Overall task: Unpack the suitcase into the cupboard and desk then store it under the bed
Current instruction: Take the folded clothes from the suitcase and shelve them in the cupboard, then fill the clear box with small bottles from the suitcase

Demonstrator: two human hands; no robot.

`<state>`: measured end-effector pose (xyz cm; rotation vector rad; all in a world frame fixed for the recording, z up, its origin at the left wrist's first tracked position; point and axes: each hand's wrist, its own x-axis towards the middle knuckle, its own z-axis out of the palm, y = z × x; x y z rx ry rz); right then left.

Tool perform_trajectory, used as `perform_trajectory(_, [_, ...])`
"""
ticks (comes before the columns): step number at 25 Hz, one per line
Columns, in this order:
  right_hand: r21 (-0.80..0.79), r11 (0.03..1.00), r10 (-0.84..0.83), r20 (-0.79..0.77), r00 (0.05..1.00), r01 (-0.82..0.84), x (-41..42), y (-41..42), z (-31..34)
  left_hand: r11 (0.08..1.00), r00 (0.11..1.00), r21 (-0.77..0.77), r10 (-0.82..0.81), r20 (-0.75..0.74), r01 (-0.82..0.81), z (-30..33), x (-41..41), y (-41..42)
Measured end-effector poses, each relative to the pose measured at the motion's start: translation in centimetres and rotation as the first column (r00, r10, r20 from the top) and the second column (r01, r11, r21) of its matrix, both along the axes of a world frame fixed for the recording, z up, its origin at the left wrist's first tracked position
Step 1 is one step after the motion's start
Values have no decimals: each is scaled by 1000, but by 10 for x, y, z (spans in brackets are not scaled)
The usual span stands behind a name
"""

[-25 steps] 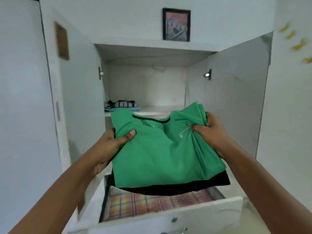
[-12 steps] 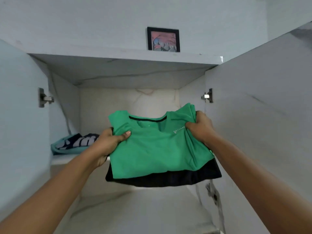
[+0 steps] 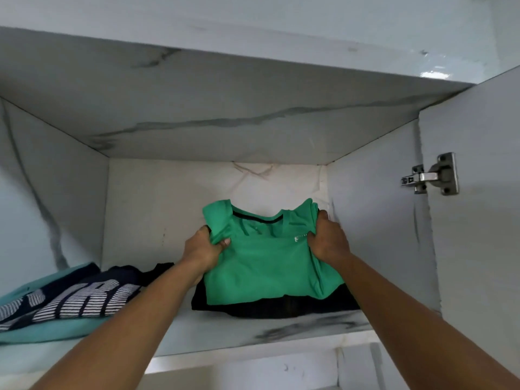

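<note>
A folded green shirt [image 3: 267,266] lies on top of a folded black garment [image 3: 281,306], and the pair sits on the right part of the white marbled cupboard shelf [image 3: 225,330]. My left hand [image 3: 204,247] grips the shirt's left shoulder with the thumb on top. The shirt's right shoulder is gripped by my right hand [image 3: 327,239], close to the cupboard's right wall. Both arms reach into the compartment. The suitcase is out of view.
A folded pile lies on the shelf's left part: a navy striped top [image 3: 76,298] over a teal garment [image 3: 50,330]. The open right door [image 3: 478,249] carries a metal hinge [image 3: 432,175]. Bare shelf shows between the two piles.
My hands have carried the green shirt and black garment forward and up from in front of the cupboard into the compartment, and the stack now rests on the shelf. The view has moved closer.
</note>
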<state>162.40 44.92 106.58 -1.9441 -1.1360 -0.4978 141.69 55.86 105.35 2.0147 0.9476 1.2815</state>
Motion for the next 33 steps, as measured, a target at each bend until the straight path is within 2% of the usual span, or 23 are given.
perform_trajectory(3, [-99,995,16,-55,998,-21,18,26,-18,990,986,-138,7,-164,-30,-15,12,35])
perform_trajectory(5, [-180,983,8,-102,995,-26,27,30,-30,972,981,-236,-31,-190,-15,-22,11,42])
perform_trajectory(7, [-249,968,-23,-153,988,-16,24,18,-33,965,981,-256,-1,-193,-49,-24,5,44])
perform_trajectory(8, [-233,972,-32,-180,983,-11,18,8,-31,965,981,-251,29,-191,-78,-23,0,42])
perform_trajectory(9, [-191,982,-42,-188,981,6,9,-4,-30,965,984,-243,60,-168,-100,-20,-7,33])
perform_trajectory(11, [14,1000,20,-149,989,-18,-22,-35,-29,979,998,-195,50,-32,-56,-17,-27,3])
perform_trajectory(12, [143,984,131,-158,979,-109,-42,-54,-31,982,996,-186,6,91,11,-18,-40,-25])
perform_trajectory(13, [269,933,300,-215,929,-239,-67,-77,-36,984,977,-166,-32,210,68,-22,-58,-60])
perform_trajectory(14, [405,834,511,-308,802,-376,-98,-104,-45,988,956,-121,-59,286,98,-33,-82,-103])
perform_trajectory(15, [537,705,695,-390,604,-464,-126,-131,-58,992,943,-72,-76,323,105,-50,-106,-144])
perform_trajectory(16, [638,588,809,-443,388,-498,-152,-155,-75,994,931,-53,-72,358,97,-70,-128,-185])
perform_trajectory(17, [684,514,849,-495,188,-518,-178,-179,-94,993,920,-104,-17,392,63,-97,-154,-228])
perform_trajectory(18, [698,468,841,-541,29,-542,-203,-200,-115,981,904,-191,62,422,22,-127,-180,-269])
perform_trajectory(20, [678,413,751,-631,-195,-608,-249,-228,-160,916,851,-388,283,442,-103,-186,-228,-343])
perform_trajectory(22, [646,364,625,-704,-337,-671,-303,-250,-199,786,750,-538,545,374,-303,-232,-282,-414])
perform_trajectory(24, [604,315,525,-754,-396,-733,-352,-272,-227,662,618,-604,714,328,-444,-256,-333,-475])
perform_trajectory(26, [538,175,400,-804,-440,-825,-416,-307,-250,514,425,-624,853,302,-588,-273,-389,-548])
perform_trajectory(30, [348,-174,257,-887,-383,-921,-551,-397,-285,202,23,-648,962,274,-734,-302,-475,-698])
perform_trajectory(33, [288,-355,205,-904,-375,-889,-640,-455,-305,40,-197,-686,944,264,-727,-326,-525,-789])
